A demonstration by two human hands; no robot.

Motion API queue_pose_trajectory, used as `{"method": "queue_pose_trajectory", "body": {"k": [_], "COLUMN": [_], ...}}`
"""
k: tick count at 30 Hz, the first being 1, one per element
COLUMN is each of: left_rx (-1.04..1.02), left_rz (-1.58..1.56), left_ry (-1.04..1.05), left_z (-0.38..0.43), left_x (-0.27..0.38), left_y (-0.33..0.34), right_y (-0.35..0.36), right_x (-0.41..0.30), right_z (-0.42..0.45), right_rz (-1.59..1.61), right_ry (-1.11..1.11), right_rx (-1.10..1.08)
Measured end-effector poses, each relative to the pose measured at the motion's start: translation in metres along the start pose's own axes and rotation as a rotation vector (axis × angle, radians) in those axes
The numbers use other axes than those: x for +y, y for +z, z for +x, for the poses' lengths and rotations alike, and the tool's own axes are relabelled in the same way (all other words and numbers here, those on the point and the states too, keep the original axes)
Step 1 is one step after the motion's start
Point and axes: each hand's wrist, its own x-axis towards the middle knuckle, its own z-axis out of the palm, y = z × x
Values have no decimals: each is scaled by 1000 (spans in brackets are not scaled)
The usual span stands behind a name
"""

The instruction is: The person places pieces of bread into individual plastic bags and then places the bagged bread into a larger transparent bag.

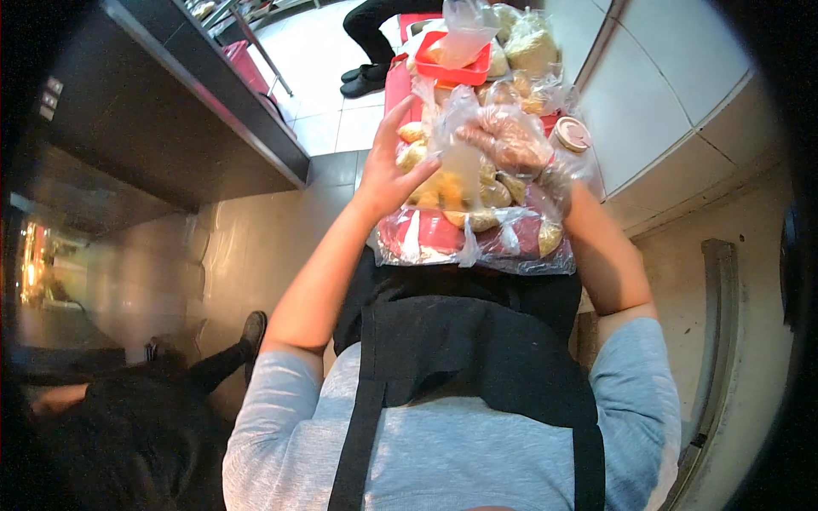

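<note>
My left hand [393,169] is bare, its thumb and fingers spread apart beside a clear plastic bag [457,169]. Yellow-orange pieces show through the lower part of this bag. A loose clear plastic glove covers my right hand [511,144], whose curled fingers grip the bag's upper part. Under both hands lie several knotted plastic bags of pale and yellowish food [495,188]. Closest to my body, a plastic-covered red surface [431,233] carries more knotted bag ends. What exactly the bags contain cannot be made out.
Beyond my hands sits a red plastic basket [457,75] with a bag in it. A lidded jar [572,135] stands right, near the tiled wall [658,83]. A dark counter [192,96] runs along the left. Another person's shoes [367,80] are ahead; someone in black [140,434] is lower left.
</note>
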Motion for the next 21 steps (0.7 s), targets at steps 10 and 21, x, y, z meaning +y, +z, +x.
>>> {"method": "queue_pose_trajectory", "body": {"k": [10,21], "left_rx": [-397,-564], "left_rz": [323,797], "left_ry": [313,332], "left_z": [-37,-70], "left_x": [-8,7], "left_y": [-35,-79], "right_y": [49,45], "right_x": [-24,-39], "right_z": [-47,-17], "right_rz": [87,-389], "right_ry": [81,-79], "right_rx": [-133,-382]}}
